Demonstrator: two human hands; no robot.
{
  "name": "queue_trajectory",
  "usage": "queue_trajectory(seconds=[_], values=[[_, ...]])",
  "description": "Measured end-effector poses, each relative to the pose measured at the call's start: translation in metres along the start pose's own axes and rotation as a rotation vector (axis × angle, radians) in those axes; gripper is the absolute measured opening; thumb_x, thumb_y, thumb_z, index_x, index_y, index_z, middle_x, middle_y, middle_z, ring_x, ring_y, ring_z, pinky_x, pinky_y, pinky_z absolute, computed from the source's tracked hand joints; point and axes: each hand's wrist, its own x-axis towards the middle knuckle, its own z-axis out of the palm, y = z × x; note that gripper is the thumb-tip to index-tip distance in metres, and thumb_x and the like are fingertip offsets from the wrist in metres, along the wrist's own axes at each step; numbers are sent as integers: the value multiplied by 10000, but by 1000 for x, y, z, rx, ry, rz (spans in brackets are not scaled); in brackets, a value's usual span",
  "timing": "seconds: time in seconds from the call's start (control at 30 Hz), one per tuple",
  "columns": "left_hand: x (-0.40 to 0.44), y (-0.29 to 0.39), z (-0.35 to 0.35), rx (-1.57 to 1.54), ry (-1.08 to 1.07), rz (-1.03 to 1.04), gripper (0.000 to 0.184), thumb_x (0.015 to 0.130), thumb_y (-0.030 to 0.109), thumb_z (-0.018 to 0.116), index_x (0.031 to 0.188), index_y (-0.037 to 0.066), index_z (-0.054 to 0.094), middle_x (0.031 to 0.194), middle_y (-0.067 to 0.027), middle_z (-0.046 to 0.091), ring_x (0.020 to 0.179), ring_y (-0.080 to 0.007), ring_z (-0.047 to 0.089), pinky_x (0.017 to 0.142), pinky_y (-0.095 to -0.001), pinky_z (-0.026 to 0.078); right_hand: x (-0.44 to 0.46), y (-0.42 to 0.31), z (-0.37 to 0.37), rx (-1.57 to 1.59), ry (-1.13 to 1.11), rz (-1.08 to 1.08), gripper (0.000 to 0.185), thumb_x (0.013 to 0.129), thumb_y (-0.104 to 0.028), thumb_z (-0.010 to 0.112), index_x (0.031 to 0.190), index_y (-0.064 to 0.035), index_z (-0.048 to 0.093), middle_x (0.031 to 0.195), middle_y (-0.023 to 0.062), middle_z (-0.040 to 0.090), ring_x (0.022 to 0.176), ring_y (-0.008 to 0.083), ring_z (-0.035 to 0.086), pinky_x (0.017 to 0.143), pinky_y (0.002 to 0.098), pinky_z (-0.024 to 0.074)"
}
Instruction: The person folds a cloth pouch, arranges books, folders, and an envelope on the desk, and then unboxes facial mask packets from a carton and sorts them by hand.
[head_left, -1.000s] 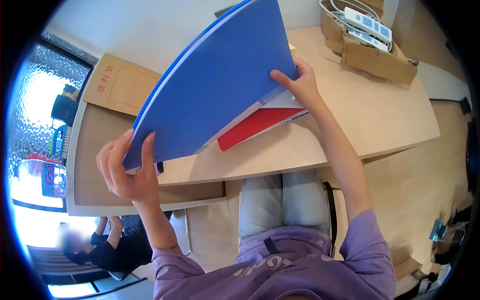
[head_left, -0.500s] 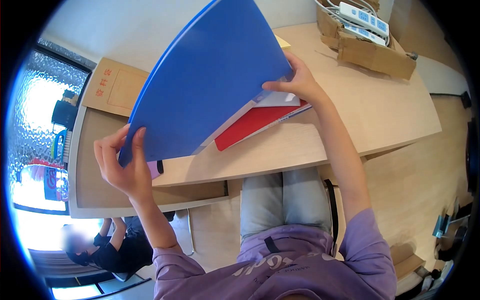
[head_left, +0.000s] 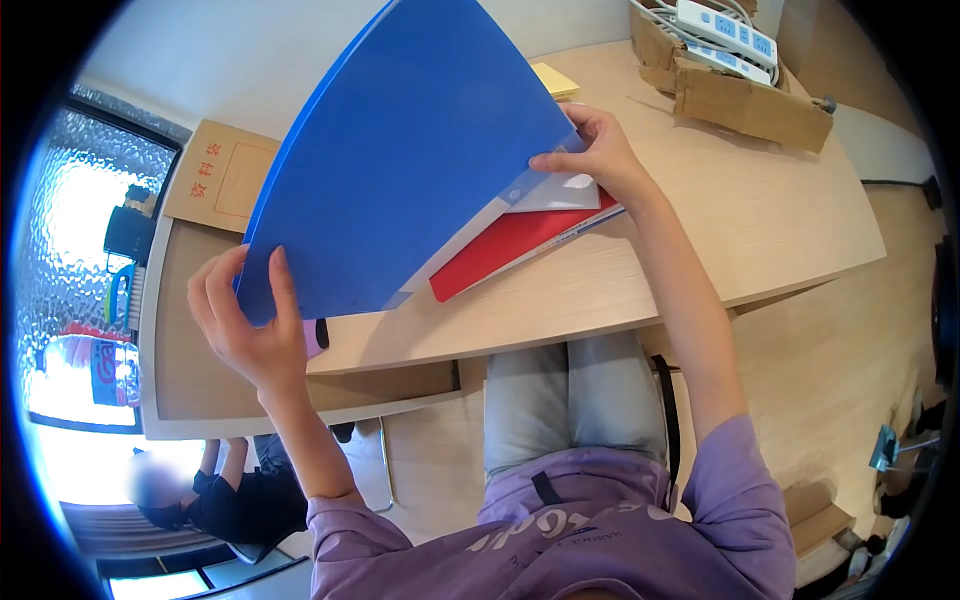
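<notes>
As the 2 hands point(head_left: 250, 325) point(head_left: 608, 160) grip its edges, the blue folder point(head_left: 400, 160) slants lengthwise from lower left to upper right.

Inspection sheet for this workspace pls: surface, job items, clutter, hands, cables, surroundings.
Surface: light wood-look desk; no spills seen.
Job items: blue folder, held tilted above the desk; red-covered item, partly hidden behind the folder.
Clutter: yellow pad, brown envelope, torn cardboard box holding power strips.
Hands: left hand grips the folder's lower left corner; right hand grips its right edge.
Cables: white cords by the power strips; none seen near the hands.
Surroundings: textured-glass window at left; another person in dark clothing, lower left.
</notes>
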Motion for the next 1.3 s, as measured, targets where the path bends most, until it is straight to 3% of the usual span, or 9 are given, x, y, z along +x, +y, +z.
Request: queue_trajectory(seconds=[0.1, 0.2, 0.3, 0.4, 0.63, 0.73, 1.03, 1.2, 1.3], values=[[-1, 2, 1, -16, 13, 41, 258, 849, 161, 719, 1067, 79, 607, 1054, -89, 580, 988, -220, 586, 806, -336, 504, 1, 3, 1, 12, 11, -55, 593, 633, -105, 848, 1178, -34, 624, 1084, 72, 666, 997, 159, 605, 913, 295, 469], [-3, 10, 1, -2, -13, 34, 337, 845, 150, 714, 1151, 100, 580, 1133, -108, 584, 1066, -259, 570, 894, -382, 478, 0, 4, 2, 126, 18, -82, 544, 756, -191, 786, 1237, -34, 589, 1152, 74, 634, 1062, 159, 574, 939, 285, 446], [-7, 10, 0, 10, -68, 40, 444, 834, 144, 721, 1237, 122, 536, 1251, -122, 566, 1161, -298, 540, 964, -420, 447, 1, -3, -2, 505, 18, 43, 438, 884, -292, 664, 1232, -36, 598, 1156, 61, 628, 1063, 138, 561, 930, 265, 440], [-10, 8, -9, 19, -144, 93, 534, 816, 163, 740, 1294, 143, 501, 1344, -129, 526, 1234, -318, 504, 1001, -450, 427, 3, 13, -7, 381, 36, 40, 411, 950, -337, 564, 1224, -33, 606, 1140, 53, 633, 1045, 115, 559, 910, 249, 440], [-9, 17, -22, -54, -83, 116, 617, 801, 264, 761, 1342, 196, 473, 1321, -125, 555, 1200, -335, 537, 952, -467, 472, 1, 11, -14, 447, -14, 30, 382, 939, -286, 597, 1219, -26, 608, 1110, 44, 642, 1011, 105, 565, 876, 232, 448], [-13, 16, -21, 63, -237, 48, 631, 820, 305, 743, 1370, 194, 455, 1276, -126, 585, 1142, -329, 578, 915, -449, 500, 1, 9, -14, 503, -17, 31, 375, 928, -256, 616, 1218, -19, 603, 1115, 54, 641, 1017, 112, 569, 877, 238, 454], [0, 15, -12, 46, -244, 34, 559, 855, 316, 705, 1354, 176, 495, 1186, -129, 635, 1025, -293, 645, 810, -400, 553, 4, 10, -20, 529, -85, -6, 378, 906, -154, 628, 1247, -7, 553, 1165, 86, 618, 1077, 157, 574, 937, 284, 467], [2, 13, -12, -53, -275, -32, 526, 862, 293, 697, 1343, 168, 526, 1191, -129, 636, 1038, -291, 640, 844, -403, 541, 5, 15, -22, 480, -69, 1, 403, 882, -177, 674, 1229, 1, 572, 1159, 91, 627, 1041, 173, 602, 917, 293, 489], [8, 4, -10, -133, -327, -65, 524, 871, 284, 686, 1354, 165, 522, 1206, -134, 629, 1067, -293, 627, 882, -414, 522, 5, 25, -31, 554, -165, 4, 408, 841, -222, 727, 1162, 11, 630, 1061, 84, 672, 942, 160, 639, 838, 274, 523]])
